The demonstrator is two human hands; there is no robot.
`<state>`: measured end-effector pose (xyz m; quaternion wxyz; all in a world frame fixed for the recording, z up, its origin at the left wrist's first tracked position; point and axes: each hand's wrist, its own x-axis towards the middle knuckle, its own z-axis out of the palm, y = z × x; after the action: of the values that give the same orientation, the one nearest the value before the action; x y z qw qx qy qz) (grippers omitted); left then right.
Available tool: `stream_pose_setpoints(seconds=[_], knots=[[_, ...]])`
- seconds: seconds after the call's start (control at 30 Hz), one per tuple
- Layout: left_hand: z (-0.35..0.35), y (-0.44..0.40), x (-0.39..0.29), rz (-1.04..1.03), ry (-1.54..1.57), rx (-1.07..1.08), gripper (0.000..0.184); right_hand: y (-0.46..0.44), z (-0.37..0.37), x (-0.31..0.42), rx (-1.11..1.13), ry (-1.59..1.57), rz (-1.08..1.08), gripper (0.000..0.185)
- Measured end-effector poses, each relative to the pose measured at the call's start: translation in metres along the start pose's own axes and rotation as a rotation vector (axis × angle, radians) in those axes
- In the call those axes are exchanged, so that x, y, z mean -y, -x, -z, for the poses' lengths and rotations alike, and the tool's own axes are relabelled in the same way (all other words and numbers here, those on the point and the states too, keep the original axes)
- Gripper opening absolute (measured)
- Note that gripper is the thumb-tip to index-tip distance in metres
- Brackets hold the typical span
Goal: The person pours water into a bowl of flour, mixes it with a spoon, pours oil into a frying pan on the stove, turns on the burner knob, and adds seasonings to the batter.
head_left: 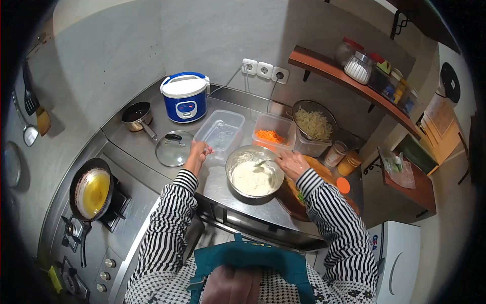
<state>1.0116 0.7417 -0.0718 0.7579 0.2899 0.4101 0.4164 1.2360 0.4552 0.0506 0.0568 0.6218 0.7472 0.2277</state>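
My left hand (199, 151) is closed at the near left corner of a clear plastic container (223, 126), its fingers pinching the rim. The container holds only a wet-looking residue. To its right, a metal bowl (234, 188) contains thick, pale batter (251, 178). A spoon (262, 163) leans in the batter, its handle running to the bowl's right rim. My right hand (292, 164) is there, fingers curled at the handle's end and partly hiding it. Just behind that hand stands a plastic container (288, 142) of shredded orange carrot (271, 136).
A glass lid (173, 149), saucepan (135, 117) and blue rice cooker (185, 101) stand at the back left. A frying pan (92, 190) with yellow oil sits on the stove. Shredded pale vegetable fills a strainer (314, 121). A wooden board (293, 202) and jars (348, 163) are at right.
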Motion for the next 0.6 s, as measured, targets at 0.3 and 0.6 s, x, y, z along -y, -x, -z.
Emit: stream_pose_setpoints(seconds=[0.3,0.6], knots=[[-0.007,0.006,0.038,-0.037,-0.096,-0.067,0.053,-0.060,-0.033,-0.006,-0.060,-0.018,0.336,0.011],[-0.040,0.138,0.054,-0.105,-0.244,-0.021,0.074,-0.042,-0.052,-0.024,0.279,-0.049,0.204,0.016]])
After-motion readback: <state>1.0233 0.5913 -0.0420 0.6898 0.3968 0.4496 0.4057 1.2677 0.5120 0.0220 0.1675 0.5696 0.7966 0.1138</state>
